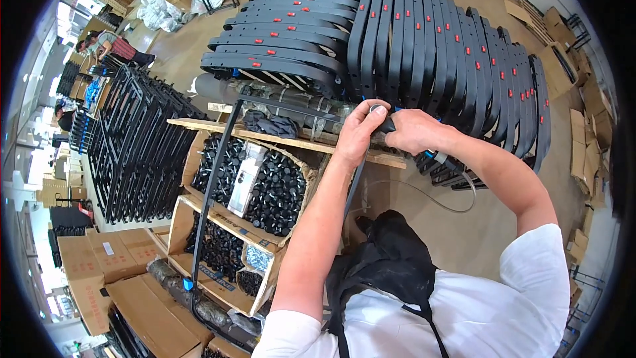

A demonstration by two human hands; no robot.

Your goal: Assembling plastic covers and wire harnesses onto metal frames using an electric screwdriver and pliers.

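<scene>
A black tubular frame point(215, 172) stands in front of me, one bar reaching my hands. My left hand point(360, 131) is closed there, its thumb over a small black round cap point(376, 109). From the right, my right hand point(417, 131) meets it with bent fingers closed on a dark piece point(387, 123) beside the cap. The fingers hide most of that piece. Below my right wrist hangs a silver and blue tool point(440, 158) with a thin looped hose point(469, 200). Left of my forearm, an open carton point(309, 176) holds many black round-headed screw-in feet point(275, 192).
Stacked black curved frames point(424, 46) with red inserts fill the far side. Black frames point(136, 146) are piled at left, near another person point(119, 46). A wooden board point(291, 140) crosses behind the carton. Cardboard boxes point(152, 305) stand lower left; flattened cardboard point(578, 159) lies right.
</scene>
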